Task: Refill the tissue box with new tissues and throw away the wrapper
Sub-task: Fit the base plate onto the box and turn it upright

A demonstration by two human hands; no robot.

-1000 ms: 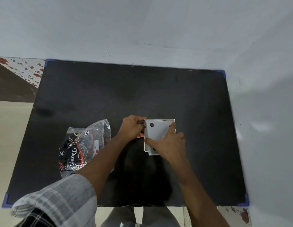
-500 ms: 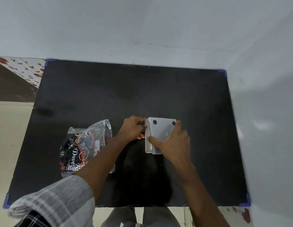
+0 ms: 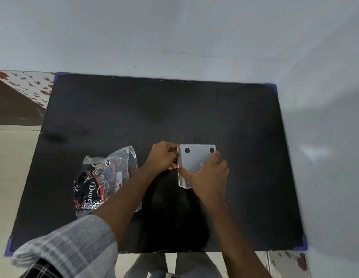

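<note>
Two hands were on the tissue box (image 3: 195,160), which lay underside up near the middle of the black tabletop (image 3: 134,109), its two dark feet showing. Your right hand (image 3: 207,175) was spread flat over the base panel, holding it; your left hand (image 3: 164,156) was closed around the box's left edge, fingers curled on something I could not make out.

The biggest risk, as I judged it, was the box itself: pulling the base sideways while pressing down could have jammed the panel or tipped the box off its edge. Left of the box, the crinkly tissue pack (image 3: 103,180) lay loose under your left forearm, and a sweep of that arm could have dragged it off the tabletop.

The pack read "Dove" in white script; the smaller print was illegible.
</note>
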